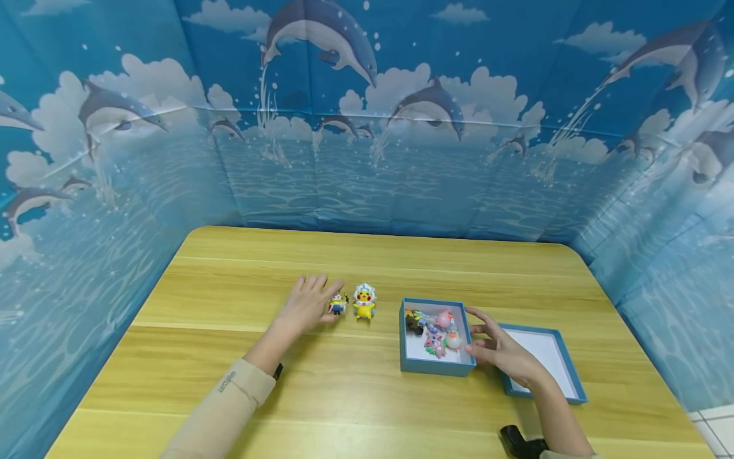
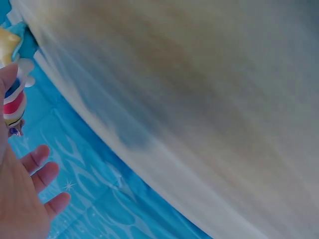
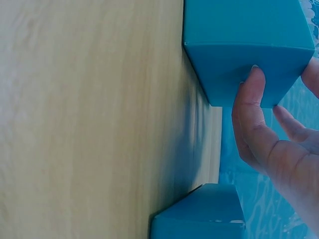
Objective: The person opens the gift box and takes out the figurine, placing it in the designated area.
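A small yellow-and-blue Minion figure (image 1: 337, 304) stands on the table between the thumb and forefinger of my left hand (image 1: 306, 301), whose other fingers are spread. Beside it, to the right, is a yellow Pikachu figure (image 1: 364, 303) with a white frilly cap. In the left wrist view, the left hand's fingers (image 2: 45, 175) are apart, and a colourful toy (image 2: 14, 104) shows partly behind its thumb. My right hand (image 1: 501, 350) touches the right wall of a blue open box (image 1: 436, 367), fingertips (image 3: 255, 79) on its side. Several small figures (image 1: 438, 338) lie inside.
A blue lid (image 1: 545, 357) with a white inside lies right of the box, partly hidden by the right forearm. The wooden table (image 1: 258, 255) ends at a dolphin-print curtain (image 1: 367, 172) behind and at the sides. A black strap device (image 1: 522, 443) is at the right wrist.
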A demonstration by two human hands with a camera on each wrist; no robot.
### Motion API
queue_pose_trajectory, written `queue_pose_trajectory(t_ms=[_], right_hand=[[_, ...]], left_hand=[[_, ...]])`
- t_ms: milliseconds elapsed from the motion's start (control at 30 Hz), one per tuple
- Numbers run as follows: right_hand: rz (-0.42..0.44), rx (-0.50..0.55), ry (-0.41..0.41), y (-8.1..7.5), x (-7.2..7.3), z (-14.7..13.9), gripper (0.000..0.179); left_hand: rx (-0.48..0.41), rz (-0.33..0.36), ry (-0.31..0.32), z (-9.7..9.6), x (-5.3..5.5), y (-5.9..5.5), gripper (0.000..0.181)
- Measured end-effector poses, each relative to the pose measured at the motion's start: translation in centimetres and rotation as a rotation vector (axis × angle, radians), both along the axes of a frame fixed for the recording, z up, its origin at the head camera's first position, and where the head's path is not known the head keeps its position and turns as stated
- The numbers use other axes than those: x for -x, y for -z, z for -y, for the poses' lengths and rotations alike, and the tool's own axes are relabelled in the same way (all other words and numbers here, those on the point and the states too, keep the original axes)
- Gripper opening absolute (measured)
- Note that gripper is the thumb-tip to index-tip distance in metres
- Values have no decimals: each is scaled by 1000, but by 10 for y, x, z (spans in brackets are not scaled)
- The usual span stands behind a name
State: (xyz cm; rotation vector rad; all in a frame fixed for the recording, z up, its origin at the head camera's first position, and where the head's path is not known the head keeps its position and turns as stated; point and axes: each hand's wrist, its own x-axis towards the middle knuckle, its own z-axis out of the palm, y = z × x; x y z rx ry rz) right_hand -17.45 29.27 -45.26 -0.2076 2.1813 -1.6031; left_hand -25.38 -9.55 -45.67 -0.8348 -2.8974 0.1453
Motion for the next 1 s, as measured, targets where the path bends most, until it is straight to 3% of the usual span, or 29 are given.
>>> queue_pose_trajectory(t_ms=[233,433,1000], right_hand=[[-3,-10,-2,0,0,-1,75],[-3,-11,-4,0,0,-1,75],[4,-14,-1,0,0,-1,75]], left_hand=[[84,75,-37,4,4,6,71],[92,145,-43,5,7,5,70],[161,226,-75,2,10,9,65]])
